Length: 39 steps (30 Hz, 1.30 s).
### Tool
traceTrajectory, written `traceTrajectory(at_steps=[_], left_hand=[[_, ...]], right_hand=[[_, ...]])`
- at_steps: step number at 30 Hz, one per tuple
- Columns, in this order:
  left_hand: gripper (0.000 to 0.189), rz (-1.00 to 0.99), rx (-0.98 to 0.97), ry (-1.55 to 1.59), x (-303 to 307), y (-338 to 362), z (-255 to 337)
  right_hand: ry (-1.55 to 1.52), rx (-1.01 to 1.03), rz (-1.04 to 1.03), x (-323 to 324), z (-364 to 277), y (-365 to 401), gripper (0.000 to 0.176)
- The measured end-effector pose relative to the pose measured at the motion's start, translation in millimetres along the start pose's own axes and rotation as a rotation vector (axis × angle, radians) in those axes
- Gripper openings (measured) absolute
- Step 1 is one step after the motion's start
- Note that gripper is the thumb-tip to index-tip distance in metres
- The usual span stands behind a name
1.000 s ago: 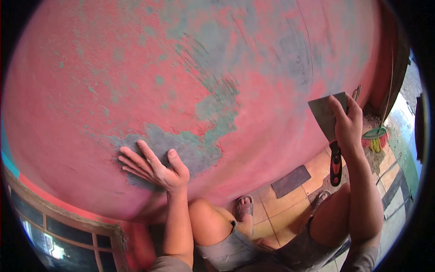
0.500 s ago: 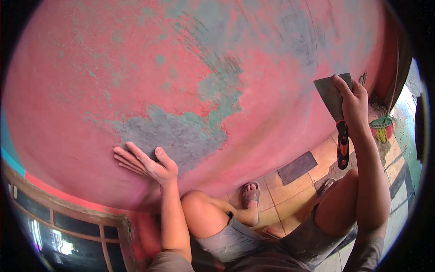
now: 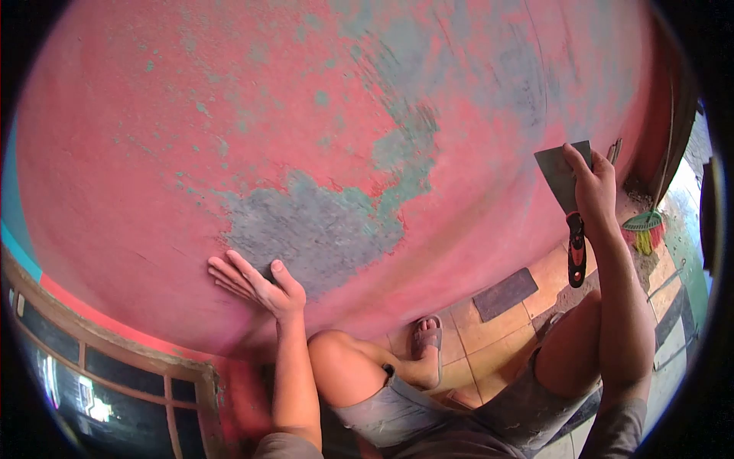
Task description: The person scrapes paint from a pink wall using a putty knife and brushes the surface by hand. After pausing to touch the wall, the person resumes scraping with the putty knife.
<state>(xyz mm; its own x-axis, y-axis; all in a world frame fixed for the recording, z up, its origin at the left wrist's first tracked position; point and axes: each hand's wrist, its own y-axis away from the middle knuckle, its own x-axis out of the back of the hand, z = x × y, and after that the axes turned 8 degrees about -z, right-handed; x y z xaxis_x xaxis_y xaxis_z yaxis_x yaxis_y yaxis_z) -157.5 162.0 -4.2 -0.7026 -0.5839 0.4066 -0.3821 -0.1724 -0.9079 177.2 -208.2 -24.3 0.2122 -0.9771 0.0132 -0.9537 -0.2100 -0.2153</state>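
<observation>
Below the lower left edge of the grey bare patch (image 3: 313, 229) on the red wall (image 3: 153, 115), the left hand (image 3: 260, 287) lies flat on the paint, fingers spread, gripping nothing. Right of the patch and well apart from it, the right hand (image 3: 595, 191) grasps a putty knife (image 3: 560, 177) by its blade, with the red-and-black handle hanging downward. Blade contact with the wall cannot be determined. Unbroken paint borders the patch at left. Flaked green streaks run from its upper right edge. Below the patch lies open tiled floor (image 3: 497, 336).
</observation>
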Motion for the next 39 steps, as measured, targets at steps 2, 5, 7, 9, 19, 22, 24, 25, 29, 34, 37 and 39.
traceTrajectory(at_steps=[2,5,7,9,19,22,24,25,29,34,37,39], left_hand=[[0.075,-0.004,0.0,0.003,1.8,1.3,-0.7],[0.075,-0.031,0.005,-0.019,5.8,2.0,-0.3],[0.073,-0.047,0.006,-0.055,10.1,0.7,0.6],[0.075,-0.08,0.031,-0.061,10.8,4.5,-3.2],[0.075,-0.044,0.116,0.012,7.4,12.7,-6.0],[0.075,-0.051,0.142,0.005,4.6,21.2,-4.8],[0.074,-0.044,0.149,0.001,3.1,15.1,0.8],[0.075,-0.043,0.159,0.007,3.8,13.6,3.5],[0.078,-0.038,0.194,0.037,1.2,8.3,18.2],[0.08,-0.043,0.05,0.01,0.7,4.0,32.5],[0.08,-0.123,-0.122,0.032,-1.7,4.4,50.3],[0.075,-0.23,-0.253,0.02,1.9,4.8,74.1]], right_hand=[[0.007,-0.002,-0.005,-1.7,-5.3,4.1,0.034],[0.09,0.057,0.009,-1.3,-1.6,2.4,0.035],[0.076,0.145,0.014,-0.1,7.1,-2.3,0.034],[0.075,0.18,0.003,-0.9,12.5,-4.8,0.033],[-0.101,0.193,0.068,-12.1,1.7,2.0,0.029],[-0.012,0.177,0.033,-17.7,3.5,4.1,0.026],[0.038,0.163,0.012,-13.5,2.2,6.6,0.027],[0.058,0.15,-0.005,-14.2,1.0,9.2,0.027],[0.07,0.153,0.012,-15.0,-2.3,11.3,0.03],[0.135,0.17,0.037,-17.4,-8.2,11.2,0.035],[0.101,0.17,-0.02,-16.5,-6.1,11.2,0.036],[0.124,0.157,-0.045,-15.0,-12.5,12.9,0.036]])
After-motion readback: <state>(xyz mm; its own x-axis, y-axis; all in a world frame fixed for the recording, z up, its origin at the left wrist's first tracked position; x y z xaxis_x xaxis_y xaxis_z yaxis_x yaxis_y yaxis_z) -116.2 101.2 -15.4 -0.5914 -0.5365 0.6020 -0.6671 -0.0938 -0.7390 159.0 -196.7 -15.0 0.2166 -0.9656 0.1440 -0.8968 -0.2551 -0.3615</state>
